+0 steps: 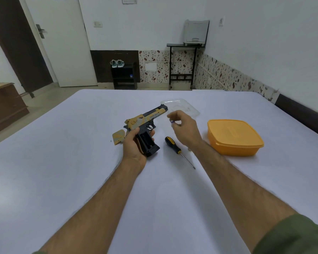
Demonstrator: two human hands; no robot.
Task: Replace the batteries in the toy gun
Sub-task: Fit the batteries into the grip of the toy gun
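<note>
A black and yellow toy gun (146, 119) lies tilted in my left hand (134, 143), which grips it by the handle just above the table. The battery compartment (147, 140) in the grip stands open and looks empty. Its yellow cover panel (119, 136) rests on the table left of the gun. My right hand (184, 128) hovers to the right of the gun, fingers pinched on a small battery (171, 122), of which only a blue and white end shows. A screwdriver (174, 145) with a black and yellow handle lies between my hands.
An orange lidded plastic box (235, 137) stands at the right. A clear plastic lid (182, 106) lies behind my right hand. A tiny white piece (111, 141) lies left of the cover. The white table (62, 162) ends at the far edge before the floor.
</note>
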